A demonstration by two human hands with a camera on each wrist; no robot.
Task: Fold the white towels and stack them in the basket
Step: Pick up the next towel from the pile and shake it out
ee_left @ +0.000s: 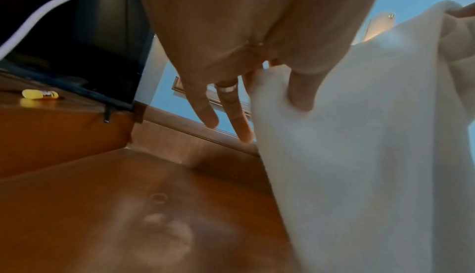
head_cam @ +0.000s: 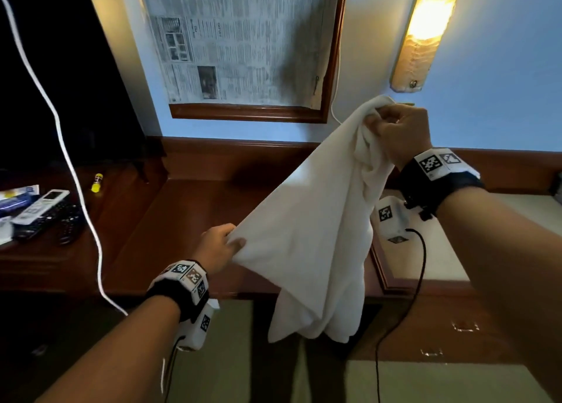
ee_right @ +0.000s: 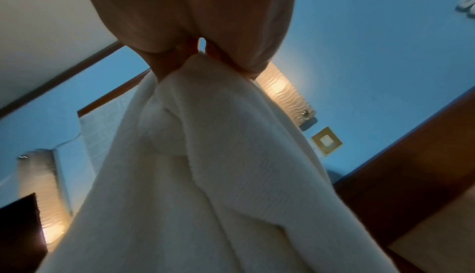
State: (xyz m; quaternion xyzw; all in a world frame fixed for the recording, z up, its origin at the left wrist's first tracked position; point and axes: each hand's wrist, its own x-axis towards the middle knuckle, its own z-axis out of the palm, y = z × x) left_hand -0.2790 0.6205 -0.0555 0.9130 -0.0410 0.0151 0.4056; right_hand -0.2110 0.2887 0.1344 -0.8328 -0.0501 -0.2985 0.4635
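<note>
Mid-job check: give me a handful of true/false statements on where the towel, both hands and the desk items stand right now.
1. Both hands hold the towel. True: the left hand pinches a lower edge, the right hand grips a bunched top part.
2. The towel lies flat on the desk. False: it hangs in the air between the hands.
3. The right hand is higher than the left. True.
4. The towel is neatly folded. False: it hangs loose and creased.
5. The remotes lie on the desk's right side. False: they are at the left.
</note>
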